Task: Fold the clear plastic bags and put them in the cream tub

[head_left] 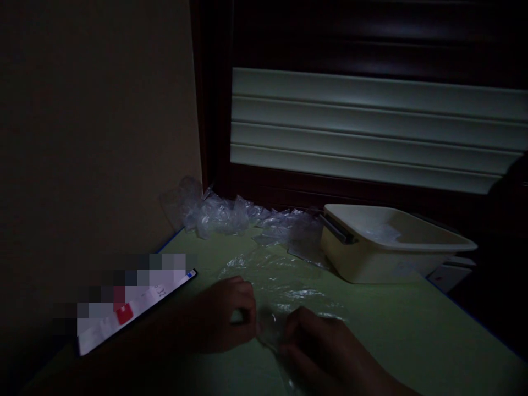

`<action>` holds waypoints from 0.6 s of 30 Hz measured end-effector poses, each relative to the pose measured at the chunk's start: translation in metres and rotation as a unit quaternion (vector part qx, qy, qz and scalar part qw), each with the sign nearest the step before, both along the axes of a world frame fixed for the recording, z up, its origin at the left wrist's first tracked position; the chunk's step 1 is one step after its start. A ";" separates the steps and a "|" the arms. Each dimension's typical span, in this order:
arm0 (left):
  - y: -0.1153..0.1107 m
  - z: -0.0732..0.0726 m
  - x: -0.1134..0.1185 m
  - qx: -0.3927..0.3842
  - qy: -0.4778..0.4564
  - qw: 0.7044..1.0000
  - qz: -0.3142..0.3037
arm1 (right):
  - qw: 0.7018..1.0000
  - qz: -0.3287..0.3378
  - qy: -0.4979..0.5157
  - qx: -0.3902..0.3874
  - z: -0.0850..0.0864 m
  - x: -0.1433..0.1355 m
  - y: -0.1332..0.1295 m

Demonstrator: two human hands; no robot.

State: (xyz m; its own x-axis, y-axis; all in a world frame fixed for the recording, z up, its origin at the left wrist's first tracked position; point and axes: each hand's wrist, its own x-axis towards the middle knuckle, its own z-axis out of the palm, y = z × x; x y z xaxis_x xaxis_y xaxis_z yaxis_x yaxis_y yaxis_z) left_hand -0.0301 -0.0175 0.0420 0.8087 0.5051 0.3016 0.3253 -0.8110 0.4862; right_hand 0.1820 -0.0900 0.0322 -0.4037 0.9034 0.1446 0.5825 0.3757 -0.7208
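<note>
My left hand point(229, 316) is closed, thumb and fingers pinched on the near edge of a clear plastic bag point(289, 291). Close by on the right, my right hand point(319, 346) is curled with its fingertips at the same edge. Between the two hands the thin film is pulled up a little, and the rest of it lies flat and shiny on the green tabletop point(412, 324). Dim light hides the exact fingertip contact.
Crumpled clear plastic bags point(223, 214) line the back of the table. A cream plastic tub point(371, 264) with dark handles stands at right, some clear plastic inside. A lit phone point(140, 308), partly blurred out, is at left. Behind are a wall and a slatted panel point(350, 132).
</note>
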 end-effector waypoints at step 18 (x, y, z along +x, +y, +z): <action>-0.010 -0.005 0.012 0.120 0.100 0.983 0.094 | 0.923 0.055 -0.154 0.348 -0.002 0.005 0.002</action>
